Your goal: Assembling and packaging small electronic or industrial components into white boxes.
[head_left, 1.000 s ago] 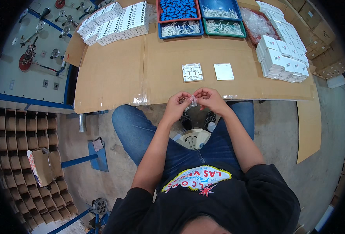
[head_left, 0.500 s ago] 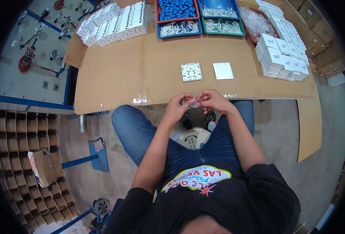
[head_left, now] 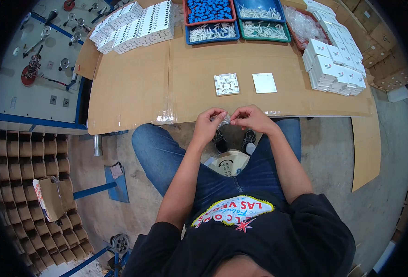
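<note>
Your fingers (head_left: 218, 111) are closed in light pinches on a small clear plastic bag (head_left: 222, 121): your left hand (head_left: 206, 124) has it at the left, between thumb and fingertips, and your right hand (head_left: 255, 121) nips it at the right. The bag sits between your two hands, just off the near edge of the cardboard-covered tabletop (head_left: 130, 87) and over the gap between your knees (head_left: 149, 139); the film is too small and glassy to tell whether its mouth is open. Beyond your hands, near the table's edge, lies a square white box base (head_left: 226, 85) with its moulded inside facing up, and just to its right, apart from it, a flat square white cover (head_left: 264, 83). Farther back you have a red tray (head_left: 211, 24) of small blue parts (head_left: 208, 10), with a blue tray (head_left: 213, 43) of slim white pieces (head_left: 211, 32) right in front of it; beside them a green tray (head_left: 266, 40) holds more slim white pieces. Rows of white boxes (head_left: 144, 27) fill the far left, and at your right a stack of white cartons (head_left: 335, 69) stands next to a heap of clear bags (head_left: 304, 24).
</note>
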`<state>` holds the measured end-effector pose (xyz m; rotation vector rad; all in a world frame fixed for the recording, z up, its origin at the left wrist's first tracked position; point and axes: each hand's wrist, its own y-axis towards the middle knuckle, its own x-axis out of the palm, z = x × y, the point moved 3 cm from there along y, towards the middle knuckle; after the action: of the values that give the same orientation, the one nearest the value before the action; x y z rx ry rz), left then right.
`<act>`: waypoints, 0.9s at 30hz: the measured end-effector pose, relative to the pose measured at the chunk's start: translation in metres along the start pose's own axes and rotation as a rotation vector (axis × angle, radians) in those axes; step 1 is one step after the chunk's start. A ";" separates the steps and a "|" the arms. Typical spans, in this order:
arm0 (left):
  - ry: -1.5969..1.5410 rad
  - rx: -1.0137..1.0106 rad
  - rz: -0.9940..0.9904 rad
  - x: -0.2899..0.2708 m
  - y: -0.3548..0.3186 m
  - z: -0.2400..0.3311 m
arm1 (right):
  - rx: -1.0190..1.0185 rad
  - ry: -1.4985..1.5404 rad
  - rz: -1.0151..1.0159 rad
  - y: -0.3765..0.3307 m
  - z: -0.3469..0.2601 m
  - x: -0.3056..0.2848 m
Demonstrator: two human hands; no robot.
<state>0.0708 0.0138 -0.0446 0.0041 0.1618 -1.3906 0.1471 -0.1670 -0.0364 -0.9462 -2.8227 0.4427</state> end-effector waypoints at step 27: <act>-0.387 0.003 0.195 0.011 0.002 -0.006 | -0.147 0.421 0.347 0.017 0.014 0.015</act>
<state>0.0742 0.0045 -0.0517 -0.2401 -0.1600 -1.1730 0.1419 -0.1482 -0.0549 -1.3812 -2.3416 0.0537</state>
